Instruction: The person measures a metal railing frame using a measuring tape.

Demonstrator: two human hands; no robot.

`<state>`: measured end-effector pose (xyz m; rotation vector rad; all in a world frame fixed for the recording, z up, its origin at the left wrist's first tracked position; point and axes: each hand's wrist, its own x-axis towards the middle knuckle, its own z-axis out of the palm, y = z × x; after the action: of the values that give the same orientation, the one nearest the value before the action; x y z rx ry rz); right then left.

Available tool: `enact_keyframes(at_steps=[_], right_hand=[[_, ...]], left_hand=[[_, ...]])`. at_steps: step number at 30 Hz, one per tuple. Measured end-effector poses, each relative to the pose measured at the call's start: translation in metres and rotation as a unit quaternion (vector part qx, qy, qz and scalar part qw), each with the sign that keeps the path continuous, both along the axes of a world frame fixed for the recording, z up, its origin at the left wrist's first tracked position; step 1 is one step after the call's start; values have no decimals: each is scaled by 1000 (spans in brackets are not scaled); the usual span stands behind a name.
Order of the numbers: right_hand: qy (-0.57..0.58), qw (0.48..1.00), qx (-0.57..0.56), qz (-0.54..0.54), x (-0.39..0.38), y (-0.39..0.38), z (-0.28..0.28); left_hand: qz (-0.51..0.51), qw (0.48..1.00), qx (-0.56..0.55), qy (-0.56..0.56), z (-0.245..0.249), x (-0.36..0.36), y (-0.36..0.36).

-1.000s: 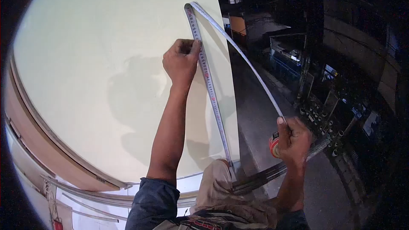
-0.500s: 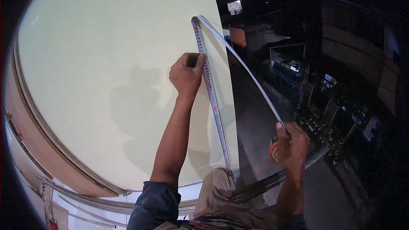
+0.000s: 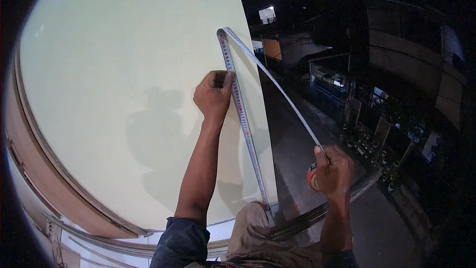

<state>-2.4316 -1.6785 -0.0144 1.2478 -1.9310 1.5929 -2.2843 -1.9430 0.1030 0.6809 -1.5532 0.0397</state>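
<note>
A long white tape measure blade runs up along the edge of a pale panel, folds over sharply at the top, and slants down to the right. My left hand pinches the numbered stretch below the fold, thumb and fingers closed at its left edge. At lower right, my right hand is wrapped around the red and black tape measure case, with the blade rising from by the thumb. The lower end of the numbered stretch reaches down beside my knee. My palm hides part of the case.
The pale panel fills the left side and carries my shadow. Brown trim curves along its lower left. Past a dark rail lies a drop to a street, with potted plants and dark houses beyond.
The view has shifted slightly, so the panel, the blade and both hands sit a little lower and further left. Both grips look the same.
</note>
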Motion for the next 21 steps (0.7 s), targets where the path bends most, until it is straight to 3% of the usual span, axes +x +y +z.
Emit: enact_keyframes(at_steps=[21], right_hand=[[2, 1000, 19, -9, 0, -3, -2]], left_hand=[[26, 999, -36, -13, -1, -3, -3]])
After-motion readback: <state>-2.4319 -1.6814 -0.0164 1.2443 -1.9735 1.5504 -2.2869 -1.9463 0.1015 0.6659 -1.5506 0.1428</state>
